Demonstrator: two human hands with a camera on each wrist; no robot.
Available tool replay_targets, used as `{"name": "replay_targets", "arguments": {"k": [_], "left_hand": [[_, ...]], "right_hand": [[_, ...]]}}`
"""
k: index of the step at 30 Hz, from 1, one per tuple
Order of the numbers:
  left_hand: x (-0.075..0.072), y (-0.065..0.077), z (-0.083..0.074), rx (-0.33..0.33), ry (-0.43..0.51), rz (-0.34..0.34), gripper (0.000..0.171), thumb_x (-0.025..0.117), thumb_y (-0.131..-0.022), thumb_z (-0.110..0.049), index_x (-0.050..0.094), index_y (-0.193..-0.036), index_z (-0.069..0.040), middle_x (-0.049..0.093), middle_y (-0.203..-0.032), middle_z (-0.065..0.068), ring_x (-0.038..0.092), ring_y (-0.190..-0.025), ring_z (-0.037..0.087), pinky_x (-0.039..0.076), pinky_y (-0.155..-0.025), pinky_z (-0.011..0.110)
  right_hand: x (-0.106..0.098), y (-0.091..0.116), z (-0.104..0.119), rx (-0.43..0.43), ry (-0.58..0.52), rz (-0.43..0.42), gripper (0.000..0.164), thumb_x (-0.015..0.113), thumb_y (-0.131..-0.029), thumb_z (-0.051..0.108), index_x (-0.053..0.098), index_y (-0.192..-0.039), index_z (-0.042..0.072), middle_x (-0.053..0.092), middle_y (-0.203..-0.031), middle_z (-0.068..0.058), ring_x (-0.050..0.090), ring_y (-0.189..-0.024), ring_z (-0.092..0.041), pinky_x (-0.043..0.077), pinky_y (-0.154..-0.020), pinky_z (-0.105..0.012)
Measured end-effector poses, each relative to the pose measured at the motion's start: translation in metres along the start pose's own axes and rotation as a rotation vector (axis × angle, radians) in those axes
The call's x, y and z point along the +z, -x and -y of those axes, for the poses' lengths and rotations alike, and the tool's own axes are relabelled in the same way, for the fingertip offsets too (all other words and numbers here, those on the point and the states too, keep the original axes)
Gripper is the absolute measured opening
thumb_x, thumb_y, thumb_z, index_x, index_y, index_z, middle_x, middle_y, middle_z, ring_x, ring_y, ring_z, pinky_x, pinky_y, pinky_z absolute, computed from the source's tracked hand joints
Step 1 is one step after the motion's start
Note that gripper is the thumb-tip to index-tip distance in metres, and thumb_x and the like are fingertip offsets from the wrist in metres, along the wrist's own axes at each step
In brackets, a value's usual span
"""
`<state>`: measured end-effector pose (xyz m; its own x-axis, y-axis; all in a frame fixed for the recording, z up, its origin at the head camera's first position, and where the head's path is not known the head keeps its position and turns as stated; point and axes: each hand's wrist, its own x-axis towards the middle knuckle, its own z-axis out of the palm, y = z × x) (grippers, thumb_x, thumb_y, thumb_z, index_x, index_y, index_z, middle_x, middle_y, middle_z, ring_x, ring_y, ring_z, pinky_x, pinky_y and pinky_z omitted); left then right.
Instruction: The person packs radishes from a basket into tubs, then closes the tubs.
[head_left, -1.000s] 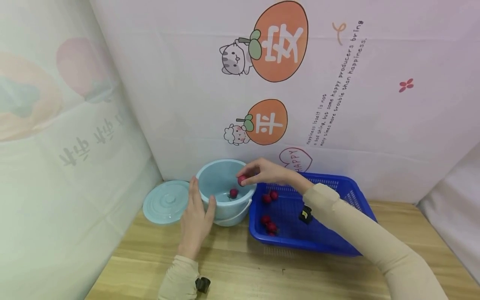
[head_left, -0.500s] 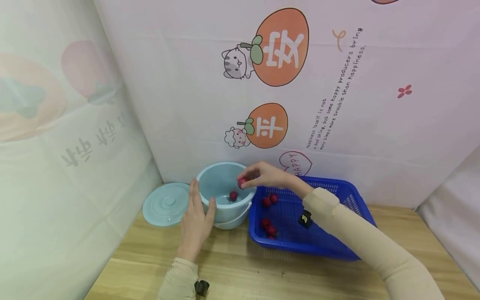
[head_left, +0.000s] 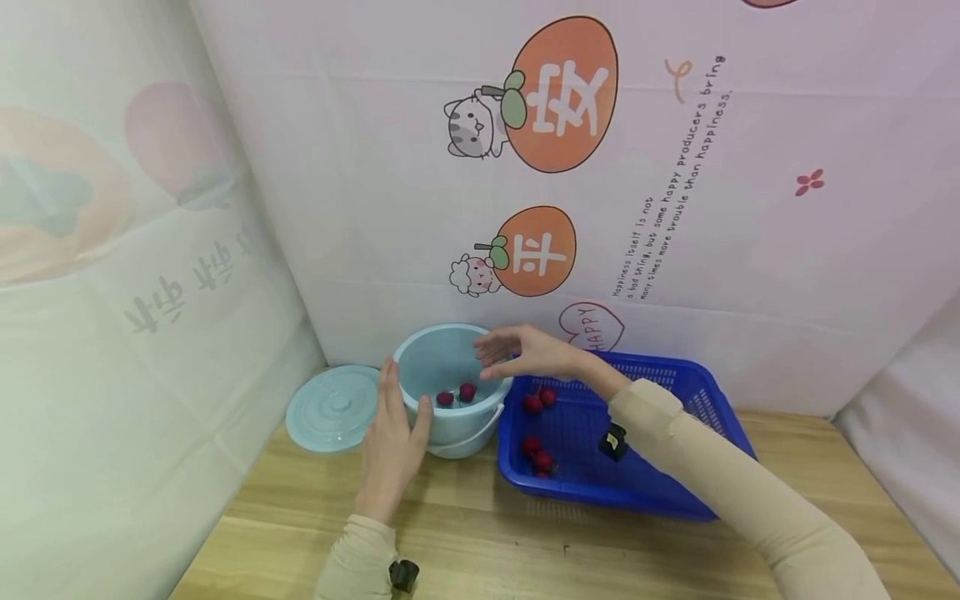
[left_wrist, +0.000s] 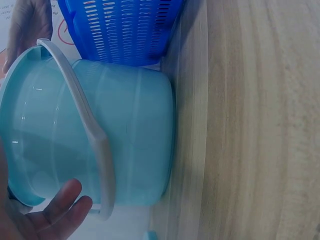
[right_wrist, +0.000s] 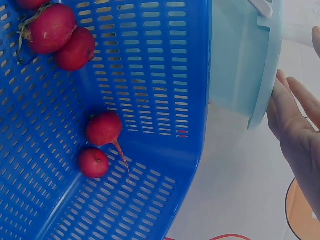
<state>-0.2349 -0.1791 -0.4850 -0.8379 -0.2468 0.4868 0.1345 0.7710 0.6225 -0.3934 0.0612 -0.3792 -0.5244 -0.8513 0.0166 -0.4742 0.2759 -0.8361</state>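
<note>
My left hand (head_left: 392, 446) rests against the near left side of a light blue bucket (head_left: 456, 432), fingers and thumb extended at its rim. Two radishes (head_left: 467, 392) lie on the bucket's floor. Over the bucket's right rim hovers my right hand (head_left: 534, 352), its fingers spread from the thumb and nothing between them. To the right stands a blue plastic basket (head_left: 592, 433) holding several red radishes; in the right wrist view one radish (right_wrist: 104, 128) shows a long thin root. The bucket's pale handle (left_wrist: 85, 105) hangs down its near side in the left wrist view.
A round light blue lid (head_left: 330, 408) lies left of the bucket on the wooden table (head_left: 480, 542). A printed white cloth (head_left: 375, 208) stands close behind the bucket and basket, and another hangs along the left side.
My right hand has let go of a radish, and its fingers have parted. That radish now lies in the bucket beside the other one. My left hand has stayed at the bucket.
</note>
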Motion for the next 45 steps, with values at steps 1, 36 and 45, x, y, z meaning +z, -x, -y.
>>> {"name": "replay_targets", "arguments": {"k": [1,36,45], "left_hand": [[0.000,0.000,0.000,0.001,-0.001,-0.001,0.078,0.049,-0.110,-0.045,0.014,-0.170,-0.011,0.016,-0.177,0.002,0.058,-0.061,0.025,0.045,-0.049,0.034],[0.004,0.006,0.002,0.039,0.000,-0.075,0.076,0.051,-0.110,-0.042,0.018,-0.169,-0.008,0.023,-0.175,0.011,0.069,-0.082,0.046,0.055,-0.059,0.056],[0.006,0.002,0.002,0.029,0.024,-0.053,0.077,0.049,-0.110,-0.047,0.016,-0.170,-0.011,0.018,-0.176,0.006,0.070,-0.099,0.049,0.058,-0.068,0.058]], "right_hand": [[0.000,0.000,-0.001,0.001,0.001,-0.003,0.059,0.081,-0.095,0.019,0.059,-0.148,0.006,0.069,-0.137,-0.010,0.064,-0.128,-0.031,0.053,-0.105,-0.041],[0.012,0.003,-0.047,-0.121,-0.387,-0.121,0.033,0.070,-0.101,0.008,0.069,-0.133,-0.004,0.075,-0.124,-0.018,0.064,-0.125,-0.046,0.051,-0.108,-0.049],[0.007,0.012,-0.049,-0.133,-0.388,-0.117,0.033,0.070,-0.102,0.010,0.069,-0.133,-0.001,0.074,-0.127,-0.018,0.067,-0.124,-0.040,0.052,-0.108,-0.045]]}}
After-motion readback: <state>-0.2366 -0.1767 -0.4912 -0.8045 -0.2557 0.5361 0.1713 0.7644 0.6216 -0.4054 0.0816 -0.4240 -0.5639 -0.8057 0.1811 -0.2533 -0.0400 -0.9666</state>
